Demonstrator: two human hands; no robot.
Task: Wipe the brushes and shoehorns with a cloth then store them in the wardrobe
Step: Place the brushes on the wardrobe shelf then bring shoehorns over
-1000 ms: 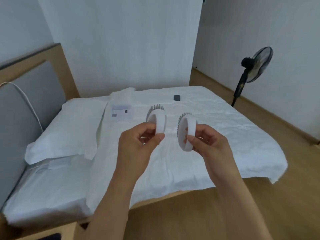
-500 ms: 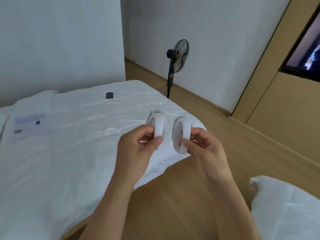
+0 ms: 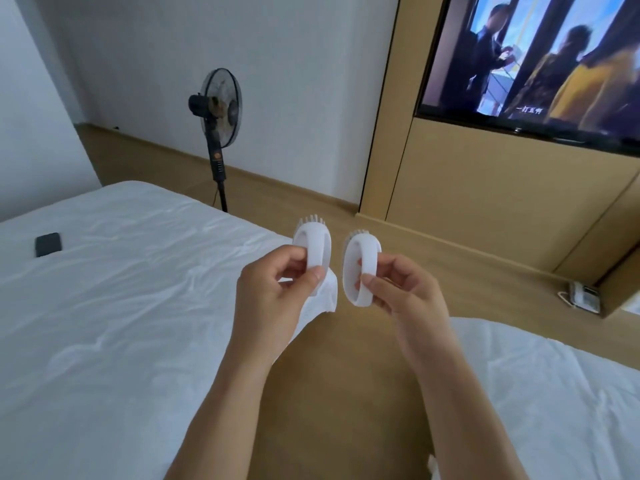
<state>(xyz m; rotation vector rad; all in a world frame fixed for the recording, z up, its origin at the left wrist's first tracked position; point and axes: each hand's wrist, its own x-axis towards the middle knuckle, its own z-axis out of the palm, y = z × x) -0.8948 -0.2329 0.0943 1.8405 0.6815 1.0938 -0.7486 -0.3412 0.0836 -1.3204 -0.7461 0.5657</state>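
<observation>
Both bare hands are raised in front of the person, above the strip of wooden floor [image 3: 346, 393] that runs between two beds, and each one grips a small white brush. The left hand [image 3: 273, 296] pinches the left brush [image 3: 313, 249] by its loop-shaped handle, thumb on the near side and fingers curled around the band; short pale bristles stick up at the brush's far top edge. The right hand [image 3: 401, 292] pinches the right brush [image 3: 360, 268] in the same way, with thumb and forefinger closed on the white band and the other fingers folded behind it. This brush stands on edge, its oval body facing left, and only a few bristle tips show at its top. The two brushes are held side by side, near each other but apart, with a narrow gap of floor visible between them. The left brush overlaps the corner of the left bed [image 3: 121, 289], whose white sheet is wrinkled and hangs down at that corner. On the far left of that sheet lies a small dark flat object [image 3: 48, 244]. A second bed [image 3: 554, 393] with white bedding fills the near right. Beyond the beds a black standing fan [image 3: 218, 109] stands on the floor against the white wall. At the far right a wooden wall panel [image 3: 485, 202] carries a television [image 3: 536, 60] showing a picture. A small device with a cable [image 3: 581, 296] lies on the floor at the foot of the panel.
</observation>
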